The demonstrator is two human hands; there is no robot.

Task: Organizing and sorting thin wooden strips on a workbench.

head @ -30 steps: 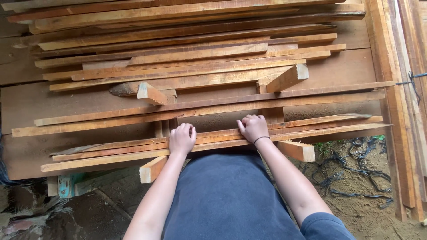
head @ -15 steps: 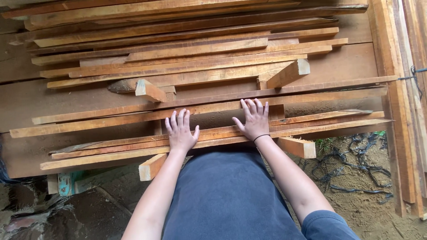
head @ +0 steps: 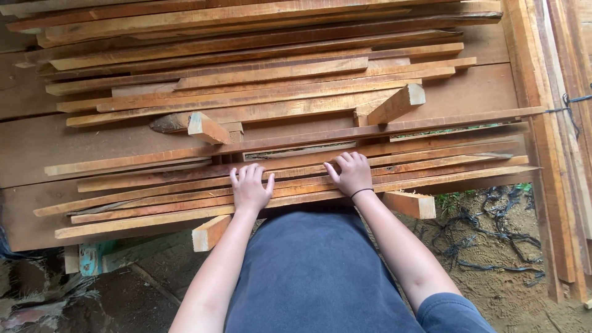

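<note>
Stacked timber slats [head: 401, 161] under both hands

slats [head: 431, 163] run left to right across frame centre, on broad boards [head: 37, 148] | left hand [head: 250, 187] and right hand [head: 351, 174] on the near slats, centre | short block [head: 399, 103] upper right | upright planks [head: 549, 154] along right edge | cords [head: 487, 240] on ground, lower right

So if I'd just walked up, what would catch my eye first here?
Most likely the big stack of long wooden slats spread across the whole upper view, rough-sawn and reddish-brown. Next, the person's two bare hands at the near edge: the left hand and the right hand, with a dark band at its wrist, both lie palm-down on the nearest slats. A short wooden block pokes up to the right of the middle.
</note>
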